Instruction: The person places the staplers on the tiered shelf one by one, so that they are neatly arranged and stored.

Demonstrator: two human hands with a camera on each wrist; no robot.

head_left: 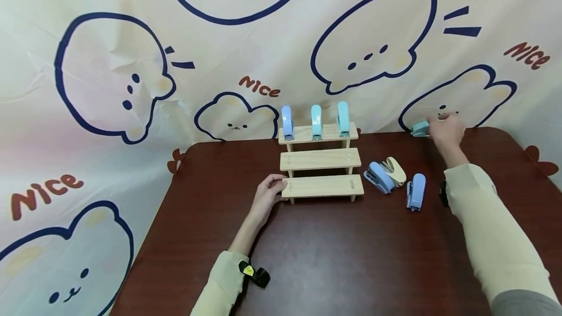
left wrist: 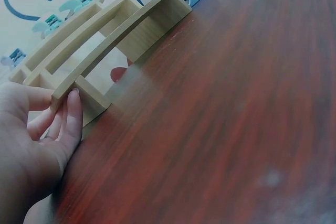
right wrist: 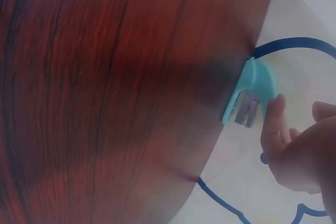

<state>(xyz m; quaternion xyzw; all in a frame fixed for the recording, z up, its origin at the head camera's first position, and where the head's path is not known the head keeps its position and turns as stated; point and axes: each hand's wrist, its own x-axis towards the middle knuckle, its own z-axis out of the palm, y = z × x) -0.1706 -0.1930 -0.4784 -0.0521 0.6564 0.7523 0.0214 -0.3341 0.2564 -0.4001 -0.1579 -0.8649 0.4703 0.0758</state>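
Observation:
A light wooden three-tier stand [head_left: 322, 187] stands on the table, with one blue stapler [head_left: 287, 122] and two light blue staplers [head_left: 316, 122] upright along its top tier. My left hand [head_left: 269, 193] pinches the left end of the lowest tier; in the left wrist view its thumb and fingers [left wrist: 74, 111] bend around that board's end. Off at the far right edge of the table, my right hand [head_left: 447, 131] holds a teal stapler [head_left: 420, 129]. The right wrist view shows a finger against the side of this stapler [right wrist: 257, 80]; the far side of the grip is hidden.
Right of the stand lie a blue stapler [head_left: 381, 177] and a cream stapler [head_left: 396, 171] side by side, touching or nearly so. Another blue stapler [head_left: 415, 192] lies farther right. Behind the dark brown table [head_left: 333, 257] hangs a printed cloth [head_left: 228, 57].

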